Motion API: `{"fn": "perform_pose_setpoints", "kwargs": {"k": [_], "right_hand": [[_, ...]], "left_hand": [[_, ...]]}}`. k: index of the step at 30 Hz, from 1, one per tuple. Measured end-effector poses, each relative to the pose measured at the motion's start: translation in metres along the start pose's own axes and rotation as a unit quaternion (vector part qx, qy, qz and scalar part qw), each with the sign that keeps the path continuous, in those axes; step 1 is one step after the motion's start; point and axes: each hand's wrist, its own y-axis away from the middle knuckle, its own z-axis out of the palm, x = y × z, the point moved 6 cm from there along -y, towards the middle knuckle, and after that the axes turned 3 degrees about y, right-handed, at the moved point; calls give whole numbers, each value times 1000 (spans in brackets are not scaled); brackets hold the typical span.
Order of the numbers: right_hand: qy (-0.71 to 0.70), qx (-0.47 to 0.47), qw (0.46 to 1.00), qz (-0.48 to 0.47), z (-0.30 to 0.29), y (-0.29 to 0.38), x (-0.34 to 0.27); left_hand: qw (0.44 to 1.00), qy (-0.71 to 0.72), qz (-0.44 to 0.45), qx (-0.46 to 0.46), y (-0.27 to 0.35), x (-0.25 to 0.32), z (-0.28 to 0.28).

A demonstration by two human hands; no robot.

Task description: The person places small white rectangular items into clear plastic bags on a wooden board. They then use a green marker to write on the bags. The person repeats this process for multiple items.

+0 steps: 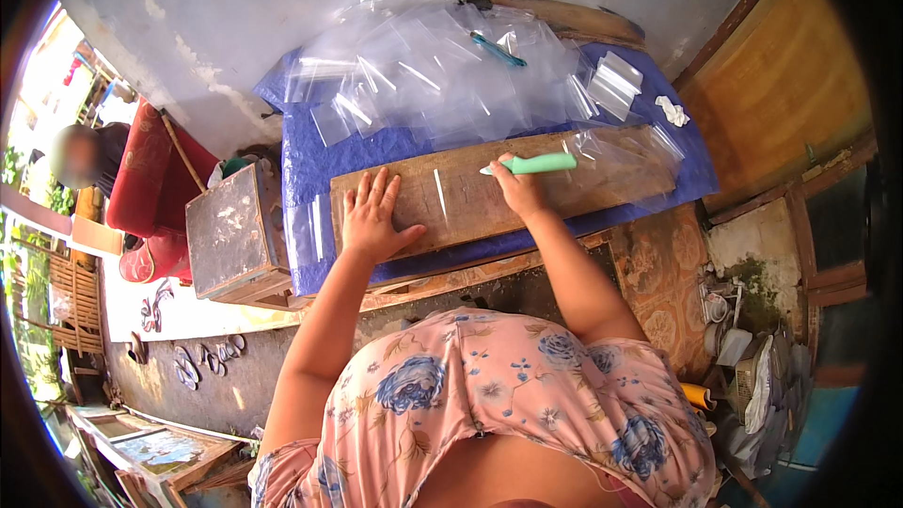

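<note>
A long wooden board lies on a blue plastic sheet before me. My left hand rests flat on the board's left part, its fingers spread. My right hand is closed around a green-handled tool, perhaps a knife; its pale pointed end is toward the board's middle. A glossy strip, seemingly clear plastic film, shows on the board between my hands. More clear plastic film covers the board's right end. Behind the board, many clear plastic sheets are heaped, with a teal cutter-like tool on top.
Folded clear plastic and a crumpled white scrap lie at the right. Another piece of wood is by the wall. A wooden stand adjoins the left side. A person is near the red chair at far left.
</note>
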Motion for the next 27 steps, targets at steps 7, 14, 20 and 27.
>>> {"fn": "perform_pose_setpoints", "kwargs": {"k": [7, 14, 20, 27], "right_hand": [[-14, 42, 993, -108, 9, 13, -11], [-49, -29, 997, -59, 13, 16, -2], [-41, -41, 992, -111, 19, 13, -5], [19, -62, 989, -132, 21, 13, 1]], "left_hand": [[1000, -8, 11, 7, 13, -33, -6], [1000, -3, 13, 16, 15, -35, -4], [1000, 5, 10, 16, 15, -34, -5], [1000, 1, 11, 14, 15, -34, -6]]}}
